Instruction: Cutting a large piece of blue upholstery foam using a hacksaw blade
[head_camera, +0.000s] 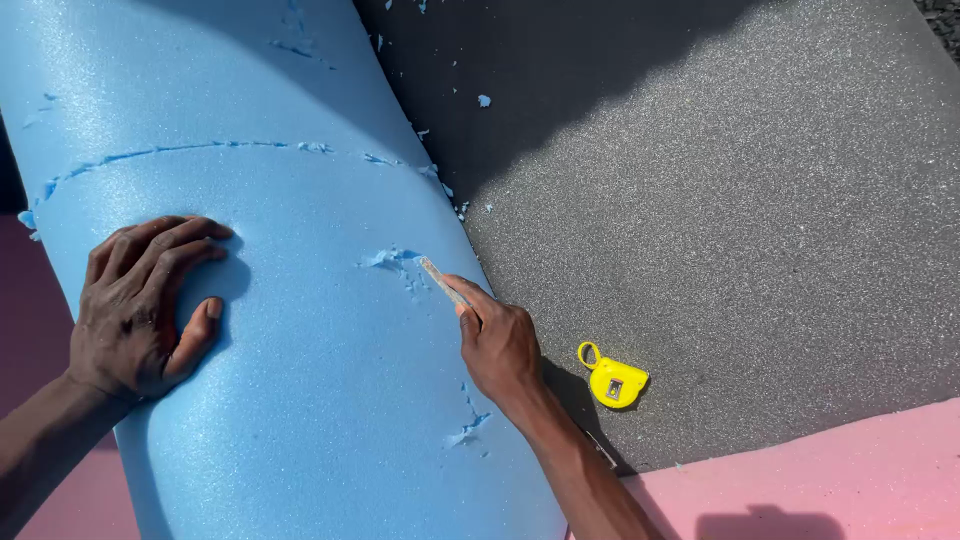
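Observation:
A long blue foam sheet (300, 330) lies curved over the work surface, running from top left to bottom centre. My left hand (140, 305) presses flat on its left side, fingers spread. My right hand (497, 345) grips a thin blade (441, 281) whose tip is stuck into the foam near its right edge. A ragged cut line (200, 150) crosses the sheet higher up, and torn nicks mark the foam around the blade tip.
A dark grey foam slab (720, 230) lies under and to the right of the blue sheet. A small yellow tape measure (613, 379) rests on it by my right wrist. Pink foam (830, 480) shows at bottom right and far left. Blue crumbs are scattered about.

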